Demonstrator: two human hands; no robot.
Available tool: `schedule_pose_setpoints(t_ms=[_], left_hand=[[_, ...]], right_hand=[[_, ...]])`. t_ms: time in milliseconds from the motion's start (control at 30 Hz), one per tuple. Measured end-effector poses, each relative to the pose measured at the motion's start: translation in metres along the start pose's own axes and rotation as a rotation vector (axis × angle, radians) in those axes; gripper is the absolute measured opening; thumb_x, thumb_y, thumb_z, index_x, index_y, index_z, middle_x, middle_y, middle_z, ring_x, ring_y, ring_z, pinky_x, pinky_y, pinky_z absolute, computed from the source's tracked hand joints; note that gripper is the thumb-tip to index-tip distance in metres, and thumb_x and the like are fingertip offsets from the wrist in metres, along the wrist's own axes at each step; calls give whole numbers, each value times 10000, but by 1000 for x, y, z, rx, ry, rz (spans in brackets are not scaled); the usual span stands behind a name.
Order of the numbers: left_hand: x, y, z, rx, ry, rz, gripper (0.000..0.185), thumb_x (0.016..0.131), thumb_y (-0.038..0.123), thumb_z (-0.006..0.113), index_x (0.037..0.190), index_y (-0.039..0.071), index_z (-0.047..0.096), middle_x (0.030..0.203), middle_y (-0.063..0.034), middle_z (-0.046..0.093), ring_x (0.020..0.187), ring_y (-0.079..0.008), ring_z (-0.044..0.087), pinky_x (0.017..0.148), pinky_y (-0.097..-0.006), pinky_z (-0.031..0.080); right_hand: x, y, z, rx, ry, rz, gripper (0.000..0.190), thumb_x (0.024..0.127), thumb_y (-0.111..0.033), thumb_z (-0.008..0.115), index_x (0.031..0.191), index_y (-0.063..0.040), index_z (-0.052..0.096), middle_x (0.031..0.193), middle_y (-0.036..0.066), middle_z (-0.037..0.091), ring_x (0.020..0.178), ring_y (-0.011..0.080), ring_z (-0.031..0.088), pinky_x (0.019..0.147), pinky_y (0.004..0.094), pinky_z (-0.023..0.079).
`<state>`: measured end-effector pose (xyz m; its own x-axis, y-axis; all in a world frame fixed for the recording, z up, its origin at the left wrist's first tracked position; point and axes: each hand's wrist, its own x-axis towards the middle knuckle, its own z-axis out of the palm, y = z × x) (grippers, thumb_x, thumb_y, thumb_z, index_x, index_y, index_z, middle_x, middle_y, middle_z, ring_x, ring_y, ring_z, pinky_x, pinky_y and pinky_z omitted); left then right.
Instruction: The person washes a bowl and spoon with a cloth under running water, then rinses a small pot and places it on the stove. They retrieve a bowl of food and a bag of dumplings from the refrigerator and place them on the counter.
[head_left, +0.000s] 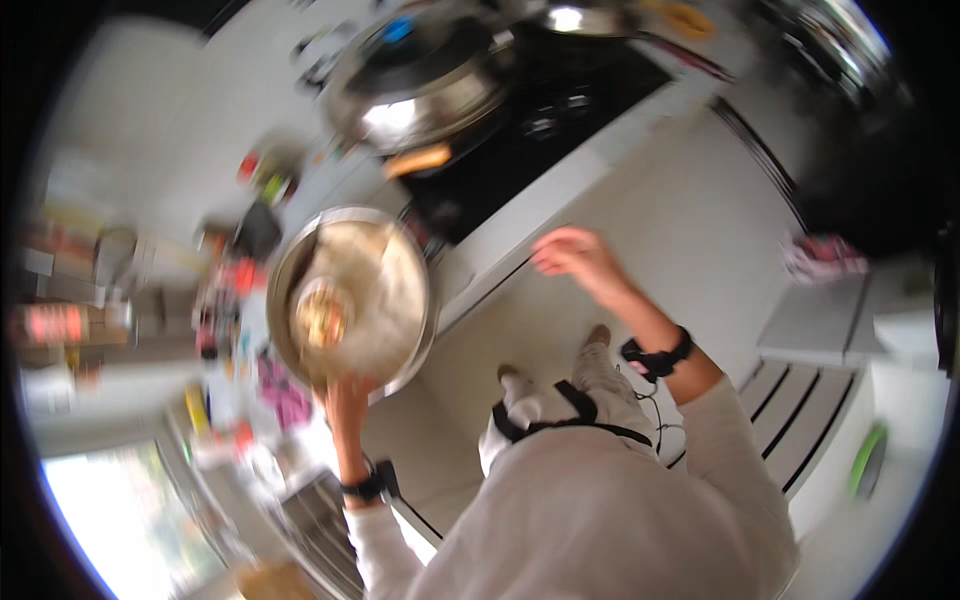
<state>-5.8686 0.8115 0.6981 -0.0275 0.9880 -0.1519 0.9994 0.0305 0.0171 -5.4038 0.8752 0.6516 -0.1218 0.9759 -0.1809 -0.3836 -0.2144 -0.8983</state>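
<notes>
My left hand (349, 394) grips the near rim of a wide round metal basin (429, 304), which is held above the left part of the counter. Pale, blurred contents (382, 307) fill much of the basin; I cannot tell what they are. Within it, toward the left, stands a small round bowl (325, 315) with yellow-orange pieces. Away from the basin, my right hand (574, 255) is in the air before the counter's front edge, its fingers loosely bent and nothing visible in them. Black bands circle both wrists.
A large lidded pan (427, 97) with a wooden handle (418, 160) stands on the black cooktop (547, 112). Purple cloth or packaging (285, 394) and blurred goods lie along the left counter. A bright window (127, 517) is lower left; a slatted white unit (799, 420) stands right.
</notes>
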Motion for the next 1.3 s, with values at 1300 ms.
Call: schedule_pose_setpoints(t_ms=[1300], left_hand=[[38,378,-45,-678,-163,646,267,868,167,641,1070,-7,626,1032,-171,655,967,-330,621,860,-367,469]], right_hand=[[-119,-54,-304,136,837,-52,292,875,-186,609,1123,-45,545,917,98,655,787,177,642,715,299,531]])
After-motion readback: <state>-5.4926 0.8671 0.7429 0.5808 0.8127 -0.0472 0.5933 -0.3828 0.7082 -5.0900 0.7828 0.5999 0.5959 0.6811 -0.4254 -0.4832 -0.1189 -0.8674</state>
